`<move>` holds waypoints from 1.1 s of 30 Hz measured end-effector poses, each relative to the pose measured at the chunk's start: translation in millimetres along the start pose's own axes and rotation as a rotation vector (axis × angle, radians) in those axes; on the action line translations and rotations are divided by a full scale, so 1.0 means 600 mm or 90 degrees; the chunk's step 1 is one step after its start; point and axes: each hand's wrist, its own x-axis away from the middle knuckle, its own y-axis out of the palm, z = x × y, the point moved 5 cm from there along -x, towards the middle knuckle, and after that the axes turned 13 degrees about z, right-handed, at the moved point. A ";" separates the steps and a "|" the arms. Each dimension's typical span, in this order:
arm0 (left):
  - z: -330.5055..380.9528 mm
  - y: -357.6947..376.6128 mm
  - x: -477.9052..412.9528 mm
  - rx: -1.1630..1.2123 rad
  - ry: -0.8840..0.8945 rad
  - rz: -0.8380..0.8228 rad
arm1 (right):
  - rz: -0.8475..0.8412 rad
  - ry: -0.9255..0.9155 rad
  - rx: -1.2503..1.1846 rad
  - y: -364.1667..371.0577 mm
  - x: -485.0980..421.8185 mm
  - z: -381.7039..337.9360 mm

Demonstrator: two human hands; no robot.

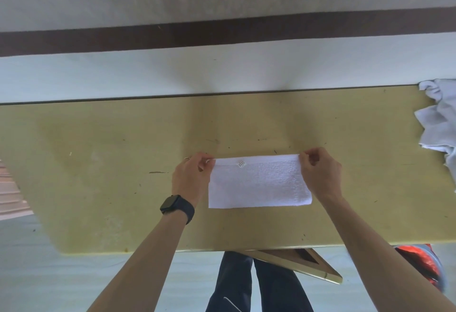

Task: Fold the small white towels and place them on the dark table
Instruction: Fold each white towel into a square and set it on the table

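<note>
white towel (259, 185) long axis runs hand to hand | left hand (192, 176) pinching its far-left corner | right hand (320, 171) pinching far-right one, equally near

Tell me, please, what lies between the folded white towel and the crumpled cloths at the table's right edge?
The right hand, pinching the white towel, then bare, scuffed yellowish tabletop up to the crumpled cloths, as the head view shows.

The left hand (195, 176) and the right hand (320, 173) each pinch a far corner of the folded white towel (259, 185), which lies flat between them on the yellow counter (98, 163).
</note>
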 end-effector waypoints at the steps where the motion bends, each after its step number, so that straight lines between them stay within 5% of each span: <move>1: 0.000 0.001 0.000 -0.009 0.008 0.001 | 0.005 -0.019 0.005 0.000 -0.001 0.000; 12: 0.011 0.008 0.007 -0.189 0.086 -0.018 | 0.094 -0.167 0.032 -0.023 0.045 -0.017; 18: -0.007 0.000 0.017 -0.202 0.016 -0.022 | -0.110 -0.158 0.226 0.032 0.158 -0.030; 22: -0.022 -0.008 0.043 -0.252 -0.037 -0.023 | -0.056 -0.282 0.246 0.077 0.098 -0.098; 26: -0.015 0.004 0.089 -0.302 -0.079 -0.040 | -0.149 -0.431 0.282 0.122 0.062 -0.139; 30: 0.003 0.013 0.130 -0.292 -0.102 -0.025 | -0.098 -0.516 0.178 0.092 0.112 -0.119; 33: 0.004 0.020 0.140 -0.278 0.076 0.051 | -0.051 -0.566 0.115 0.060 0.174 -0.048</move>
